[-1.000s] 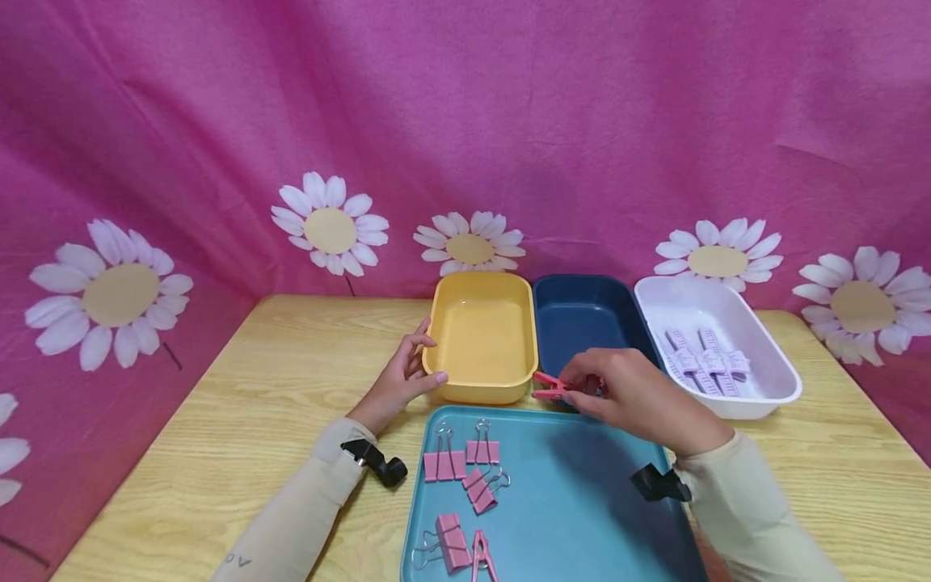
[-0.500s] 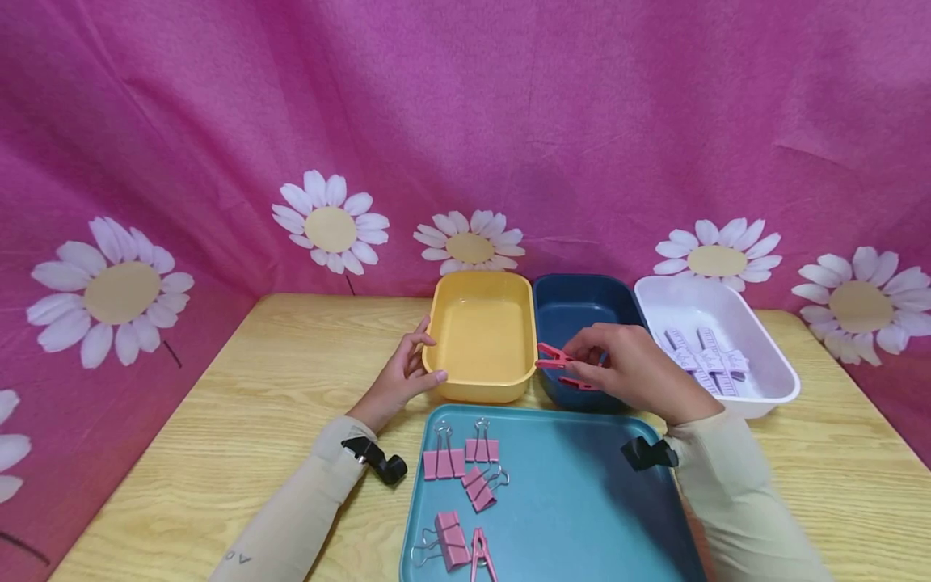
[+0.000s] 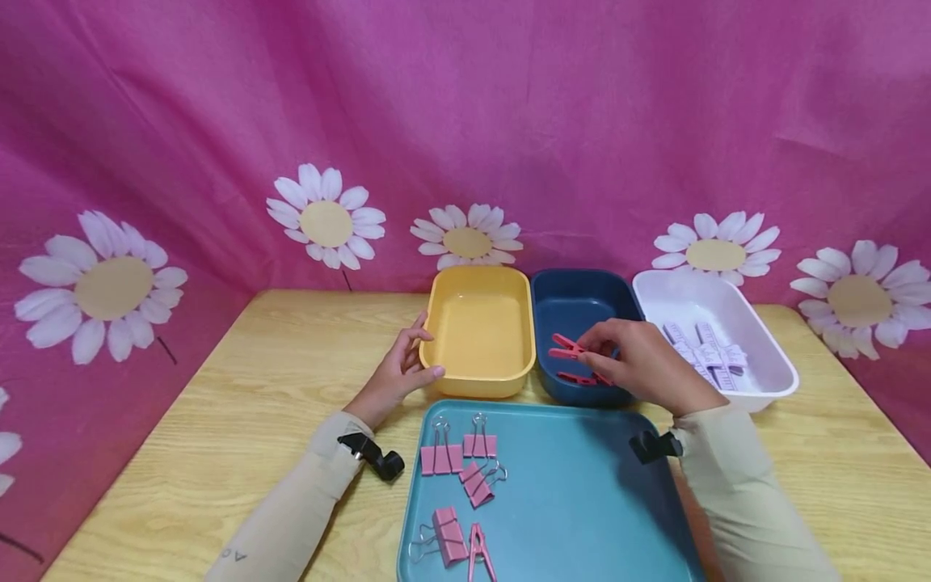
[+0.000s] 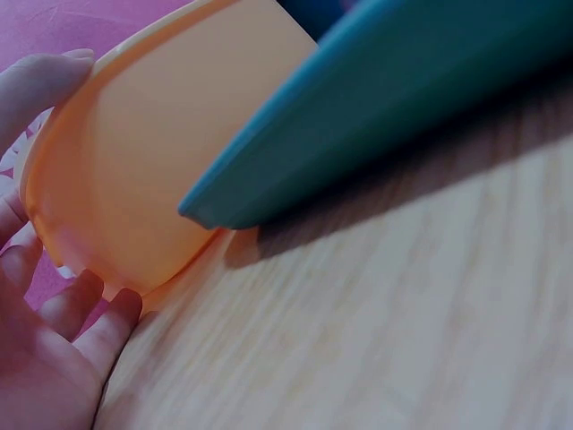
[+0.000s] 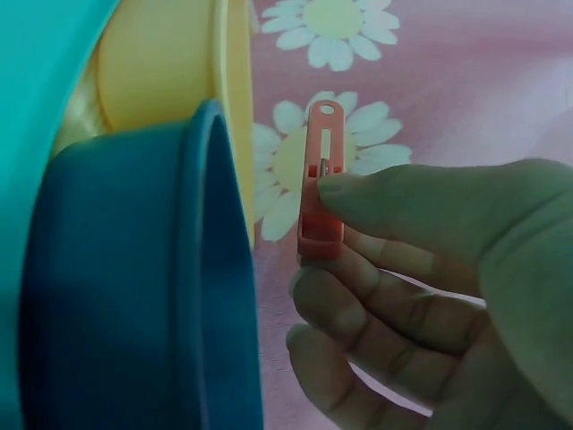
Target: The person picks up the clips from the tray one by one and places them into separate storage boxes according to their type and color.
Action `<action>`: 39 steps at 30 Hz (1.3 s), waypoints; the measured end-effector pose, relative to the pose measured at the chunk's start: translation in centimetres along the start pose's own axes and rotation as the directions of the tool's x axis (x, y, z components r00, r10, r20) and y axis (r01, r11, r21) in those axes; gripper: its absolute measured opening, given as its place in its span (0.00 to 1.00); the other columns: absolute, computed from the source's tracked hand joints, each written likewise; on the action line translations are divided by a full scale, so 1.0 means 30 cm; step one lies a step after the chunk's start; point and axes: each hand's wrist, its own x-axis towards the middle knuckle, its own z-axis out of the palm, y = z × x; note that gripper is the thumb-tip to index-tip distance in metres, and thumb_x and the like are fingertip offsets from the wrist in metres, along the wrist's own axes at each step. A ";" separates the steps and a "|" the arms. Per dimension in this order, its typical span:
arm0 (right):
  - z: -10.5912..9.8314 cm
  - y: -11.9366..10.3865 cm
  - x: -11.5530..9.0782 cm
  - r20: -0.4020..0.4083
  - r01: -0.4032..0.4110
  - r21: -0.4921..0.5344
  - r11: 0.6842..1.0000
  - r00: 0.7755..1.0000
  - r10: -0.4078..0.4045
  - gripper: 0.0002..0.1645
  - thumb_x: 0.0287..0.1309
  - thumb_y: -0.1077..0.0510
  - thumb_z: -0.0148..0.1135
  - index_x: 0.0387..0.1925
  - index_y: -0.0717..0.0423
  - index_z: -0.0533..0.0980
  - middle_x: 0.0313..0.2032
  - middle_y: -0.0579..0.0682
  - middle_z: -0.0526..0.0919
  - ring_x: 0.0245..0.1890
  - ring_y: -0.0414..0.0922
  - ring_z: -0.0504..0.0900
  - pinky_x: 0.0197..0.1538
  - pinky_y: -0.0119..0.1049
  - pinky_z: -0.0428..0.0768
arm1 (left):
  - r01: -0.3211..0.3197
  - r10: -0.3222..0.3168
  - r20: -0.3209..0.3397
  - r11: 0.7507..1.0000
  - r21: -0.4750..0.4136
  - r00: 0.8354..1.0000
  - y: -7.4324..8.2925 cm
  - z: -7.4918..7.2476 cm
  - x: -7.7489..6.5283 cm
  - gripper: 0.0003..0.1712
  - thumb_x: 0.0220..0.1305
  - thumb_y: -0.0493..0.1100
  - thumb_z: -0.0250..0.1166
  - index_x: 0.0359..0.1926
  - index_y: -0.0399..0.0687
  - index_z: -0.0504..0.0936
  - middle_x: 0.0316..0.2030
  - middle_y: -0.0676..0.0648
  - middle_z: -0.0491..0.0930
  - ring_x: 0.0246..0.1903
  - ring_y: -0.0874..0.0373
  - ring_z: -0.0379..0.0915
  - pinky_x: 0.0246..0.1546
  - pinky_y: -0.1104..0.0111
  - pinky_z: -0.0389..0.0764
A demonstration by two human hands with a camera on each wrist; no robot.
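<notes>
My right hand (image 3: 636,360) pinches a red clothespin (image 3: 566,347) between thumb and fingers, over the navy bin (image 3: 541,323). In the right wrist view the clothespin (image 5: 320,215) points its slotted end up, beside the navy bin's wall (image 5: 116,287). More red clothespin (image 3: 575,377) shows low inside the bin, partly behind the hand. My left hand (image 3: 396,373) holds the near left corner of the yellow bin (image 3: 476,388); the thumb lies at its front rim, the fingers along its left side. In the left wrist view the fingertips (image 4: 116,313) meet the yellow wall (image 4: 152,161).
A white bin (image 3: 781,372) with several lilac patterned clips (image 3: 716,356) stands at right. In front lies a teal tray (image 3: 567,485) bearing several pink binder clips (image 3: 441,459) and a pink clothespin (image 3: 478,550). A magenta flowered cloth (image 3: 465,105) hangs behind the wooden table (image 3: 218,404).
My right hand has moved up and slightly right with the clothespin, from the bin's near edge to over its inside. The left hand stays at the yellow bin. The view has shifted slightly.
</notes>
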 end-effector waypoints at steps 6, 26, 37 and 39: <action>0.009 0.012 0.003 0.033 -0.061 0.027 0.998 0.998 0.060 0.10 0.55 0.58 0.70 0.40 0.56 0.83 0.28 0.44 0.81 0.27 0.42 0.76 0.29 0.32 0.80 | -0.007 0.008 0.012 1.000 -0.024 1.000 0.007 -0.005 0.009 0.29 0.62 0.31 0.64 0.59 0.38 0.60 0.76 0.56 0.38 0.72 0.50 0.48 0.69 0.60 0.57; 0.038 0.102 0.006 -0.008 -0.147 0.010 0.989 0.989 0.147 0.12 0.58 0.54 0.67 0.41 0.57 0.82 0.29 0.46 0.83 0.30 0.44 0.77 0.34 0.36 0.79 | -0.011 0.011 -0.010 1.000 0.023 1.000 0.009 -0.001 -0.003 0.28 0.62 0.38 0.67 0.58 0.44 0.61 0.75 0.61 0.41 0.70 0.54 0.52 0.67 0.66 0.61; 0.077 0.139 0.003 0.008 -0.163 0.019 0.986 0.987 0.163 0.10 0.59 0.57 0.66 0.41 0.58 0.81 0.29 0.46 0.83 0.28 0.44 0.77 0.33 0.34 0.80 | 0.000 0.000 -0.012 1.000 0.017 1.000 -0.006 -0.001 -0.003 0.28 0.62 0.38 0.67 0.58 0.46 0.62 0.75 0.62 0.41 0.71 0.56 0.49 0.67 0.65 0.59; 0.079 0.141 0.006 0.008 -0.168 0.017 0.986 0.986 0.168 0.10 0.59 0.57 0.66 0.41 0.58 0.81 0.29 0.47 0.84 0.29 0.44 0.78 0.33 0.34 0.80 | -0.004 0.004 -0.013 1.000 0.024 1.000 -0.003 -0.002 0.000 0.28 0.62 0.38 0.67 0.58 0.46 0.62 0.75 0.62 0.42 0.71 0.56 0.50 0.67 0.66 0.60</action>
